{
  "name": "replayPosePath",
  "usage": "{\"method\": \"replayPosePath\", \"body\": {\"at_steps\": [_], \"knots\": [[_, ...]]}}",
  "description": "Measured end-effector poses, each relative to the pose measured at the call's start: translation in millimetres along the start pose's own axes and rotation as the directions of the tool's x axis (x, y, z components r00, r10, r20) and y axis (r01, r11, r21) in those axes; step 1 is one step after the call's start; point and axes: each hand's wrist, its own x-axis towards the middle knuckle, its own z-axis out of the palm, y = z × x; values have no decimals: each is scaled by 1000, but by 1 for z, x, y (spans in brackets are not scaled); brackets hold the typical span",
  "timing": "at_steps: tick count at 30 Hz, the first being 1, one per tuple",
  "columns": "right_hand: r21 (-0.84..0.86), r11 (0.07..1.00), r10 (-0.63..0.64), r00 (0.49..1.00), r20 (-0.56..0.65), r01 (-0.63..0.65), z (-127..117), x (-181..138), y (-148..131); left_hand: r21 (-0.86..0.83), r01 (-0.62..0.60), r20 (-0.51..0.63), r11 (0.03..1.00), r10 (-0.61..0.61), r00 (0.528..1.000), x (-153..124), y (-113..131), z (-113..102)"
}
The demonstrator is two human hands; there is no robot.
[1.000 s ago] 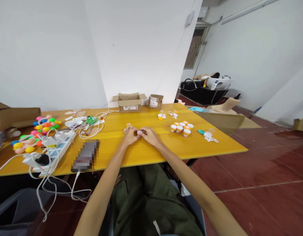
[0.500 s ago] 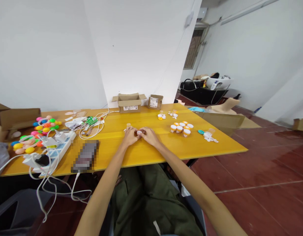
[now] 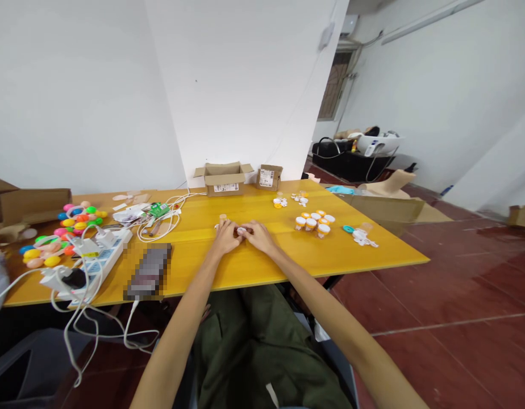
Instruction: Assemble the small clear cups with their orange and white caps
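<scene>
Over the middle of the yellow table (image 3: 194,267), my left hand (image 3: 225,238) and my right hand (image 3: 258,236) meet fingertip to fingertip. Both are closed on a small white round part (image 3: 239,231), mostly hidden by the fingers; its exact kind is too small to make out. Just beyond my left fingers stands a small clear cup (image 3: 222,217). To the right of my right hand is a cluster of several small tubs with white and orange lids (image 3: 323,229). Farther right lie loose white parts (image 3: 365,240) and a teal ring (image 3: 348,229).
An open cardboard box (image 3: 225,187) and a smaller box (image 3: 269,177) stand against the wall. More small white parts (image 3: 280,201) lie at the back. On the left are a phone (image 3: 148,272), a power strip (image 3: 103,261) with tangled cables, a green circuit board (image 3: 159,209) and colourful balls (image 3: 80,218).
My fingers have shifted slightly around the white round part, which shows less now. At the far left edge, another person's hand and sleeve have drawn back out of view.
</scene>
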Motion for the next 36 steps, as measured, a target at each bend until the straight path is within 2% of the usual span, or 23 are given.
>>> {"method": "replayPosePath", "body": {"at_steps": [6, 17, 36], "knots": [[29, 999, -32, 999, -4, 32, 3, 2, 7, -6, -13, -7, 1000, 13, 1000, -1, -2, 1], [118, 992, 49, 998, 26, -51, 2, 5, 1, -18, -27, 4, 999, 27, 1000, -4, 1, -1], [192, 980, 43, 998, 39, -50, 3, 6, 6, -56, -13, -49, 998, 11, 999, -1, -5, 3]]}}
